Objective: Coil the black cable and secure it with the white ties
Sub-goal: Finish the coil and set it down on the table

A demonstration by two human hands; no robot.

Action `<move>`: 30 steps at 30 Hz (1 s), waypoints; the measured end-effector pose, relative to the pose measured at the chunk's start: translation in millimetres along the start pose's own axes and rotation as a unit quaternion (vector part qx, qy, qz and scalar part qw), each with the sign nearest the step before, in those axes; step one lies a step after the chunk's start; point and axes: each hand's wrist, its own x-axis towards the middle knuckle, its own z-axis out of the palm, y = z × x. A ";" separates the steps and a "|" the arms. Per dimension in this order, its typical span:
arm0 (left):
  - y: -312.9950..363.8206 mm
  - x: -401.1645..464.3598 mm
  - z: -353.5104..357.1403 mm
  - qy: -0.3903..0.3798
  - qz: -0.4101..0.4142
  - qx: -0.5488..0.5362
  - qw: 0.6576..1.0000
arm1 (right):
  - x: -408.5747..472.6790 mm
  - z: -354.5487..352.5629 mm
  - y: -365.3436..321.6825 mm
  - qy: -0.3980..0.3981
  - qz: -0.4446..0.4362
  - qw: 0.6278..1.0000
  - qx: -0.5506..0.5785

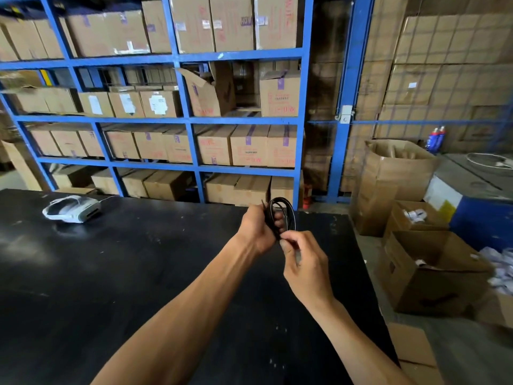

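Observation:
The black cable (pixel 286 211) is wound into a small coil held upright above the far right part of the black table (pixel 111 273). My left hand (pixel 256 229) grips the coil's left side, with fingers through the loop. My right hand (pixel 305 262) sits just below and to the right, its thumb and fingers pinched at the coil's lower edge. Whether a white tie is between those fingers cannot be told.
A white device with a thin cord (pixel 72 209) lies on the table's far left. Blue shelving (pixel 183 120) full of cardboard boxes stands behind the table. Open cardboard boxes (pixel 427 273) holding white items sit on the floor to the right.

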 end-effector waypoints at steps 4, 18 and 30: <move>-7.5 0.9 6.2 0.031 0.010 0.014 0.999 | -5.9 -1.3 0.3 -0.013 0.006 0.999 -0.033; -33.0 -14.8 -22.0 0.101 0.235 0.492 0.832 | 38.6 -34.3 19.2 -0.142 0.025 0.986 0.079; -38.2 -16.4 -37.0 0.033 0.172 0.526 0.832 | 19.9 -19.6 29.4 -0.220 0.148 0.946 0.185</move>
